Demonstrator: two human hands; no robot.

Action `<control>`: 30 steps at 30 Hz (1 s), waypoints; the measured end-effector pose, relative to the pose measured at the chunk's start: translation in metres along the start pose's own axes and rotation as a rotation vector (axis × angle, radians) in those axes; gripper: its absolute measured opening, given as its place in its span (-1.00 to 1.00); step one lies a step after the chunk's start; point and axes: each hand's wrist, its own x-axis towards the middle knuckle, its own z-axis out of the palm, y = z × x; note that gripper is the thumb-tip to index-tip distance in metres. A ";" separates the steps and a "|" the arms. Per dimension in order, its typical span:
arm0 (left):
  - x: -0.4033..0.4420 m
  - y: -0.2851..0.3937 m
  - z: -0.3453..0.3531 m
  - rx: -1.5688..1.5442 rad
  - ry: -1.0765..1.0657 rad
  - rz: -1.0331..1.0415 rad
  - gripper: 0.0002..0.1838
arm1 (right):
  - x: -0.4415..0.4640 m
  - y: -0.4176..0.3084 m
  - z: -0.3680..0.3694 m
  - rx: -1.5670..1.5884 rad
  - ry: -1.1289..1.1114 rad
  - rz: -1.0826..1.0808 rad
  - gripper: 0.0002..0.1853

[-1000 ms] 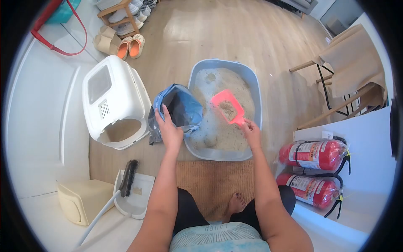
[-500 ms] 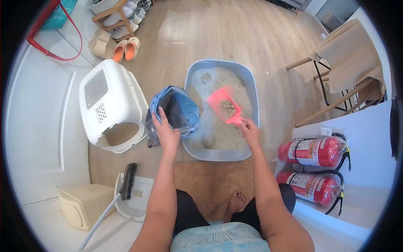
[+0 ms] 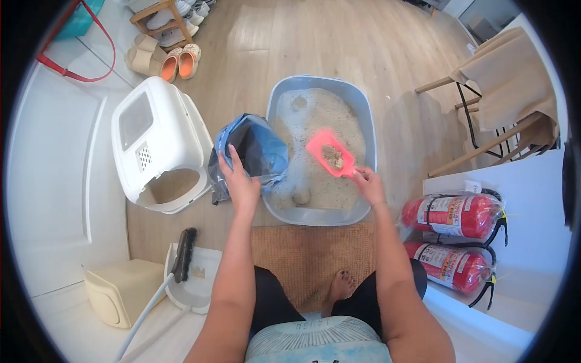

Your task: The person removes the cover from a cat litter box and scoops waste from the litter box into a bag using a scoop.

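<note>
My right hand (image 3: 368, 184) is closed round the handle of a pink litter scoop (image 3: 319, 145), which is over the right part of the litter box. Some clumped litter (image 3: 332, 156) lies in the scoop. Below it, sandy litter (image 3: 327, 115) covers the floor of the grey-blue litter box (image 3: 370, 133). With my left hand (image 3: 240, 184) I grip the near side of a blue and dark plastic bag (image 3: 273, 151), its mouth held wide. The bag stands at the box's left rim, partly overlapping it. Its contents are too dark to make out.
Left of the bag stands a white litter box hood (image 3: 136, 172). A broom (image 3: 184, 257), a dustpan (image 3: 203, 272) and a cream bin (image 3: 124, 287) are at lower left. Two wrapped fire extinguishers (image 3: 454, 215) lie at right, below a chair (image 3: 505, 91). A brown mat (image 3: 290, 254) is by my foot.
The scoop has shifted slightly right and sits more level, with less litter in it. My left hand still holds the bag. The whole view has tilted a little.
</note>
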 end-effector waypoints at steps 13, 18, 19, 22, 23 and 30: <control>-0.001 0.000 -0.002 0.003 -0.012 -0.014 0.03 | 0.001 -0.020 -0.031 -0.141 -0.073 -0.022 -0.63; 0.001 0.000 0.000 0.004 -0.009 -0.018 0.02 | -0.031 -0.117 -0.016 -0.625 -0.021 -0.551 -0.69; 0.001 -0.001 0.001 0.010 -0.002 -0.015 0.02 | -0.043 -0.143 -0.005 -0.770 -0.034 -0.645 -0.69; 0.003 0.001 0.003 0.012 0.005 -0.006 0.02 | -0.060 -0.184 0.038 -1.131 -0.035 -0.808 -0.73; 0.002 0.001 0.003 0.014 0.010 -0.008 0.03 | -0.061 -0.189 0.041 -1.132 -0.037 -0.802 -0.73; -0.001 -0.004 -0.001 0.015 0.024 0.019 0.02 | -0.042 -0.149 -0.005 -1.068 -0.051 -0.506 -0.79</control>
